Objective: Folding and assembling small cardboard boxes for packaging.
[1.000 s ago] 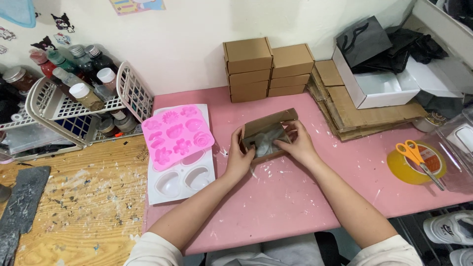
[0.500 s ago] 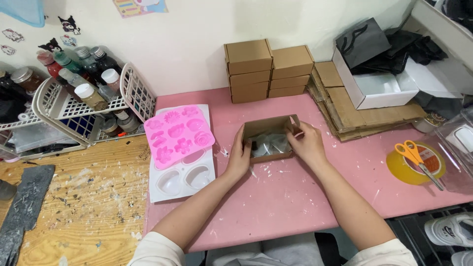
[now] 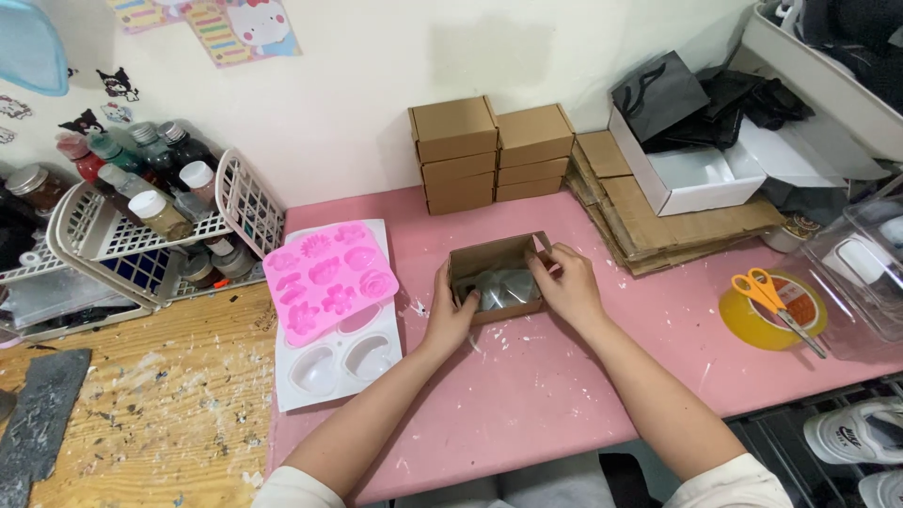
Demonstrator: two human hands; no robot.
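Note:
A small open brown cardboard box point(image 3: 491, 258) sits on the pink table point(image 3: 564, 395), with something wrapped in clear plastic point(image 3: 503, 287) inside it. My left hand point(image 3: 450, 315) grips the box's left side, thumb over the rim. My right hand point(image 3: 566, 285) holds the right side, fingers pinching the right end flap near the top corner.
A pink flower mould point(image 3: 327, 278) lies on a white mould tray point(image 3: 340, 362) to the left. Stacked brown boxes point(image 3: 489, 155) stand at the wall, flat cardboard point(image 3: 658, 221) and a white box point(image 3: 691, 179) to the right. Orange scissors point(image 3: 773, 299) rest on a tape roll. White baskets of bottles point(image 3: 141, 226) stand left.
The lid that was folded low over the box is now open and the wrapped item shows. My hands have moved to the box's two sides.

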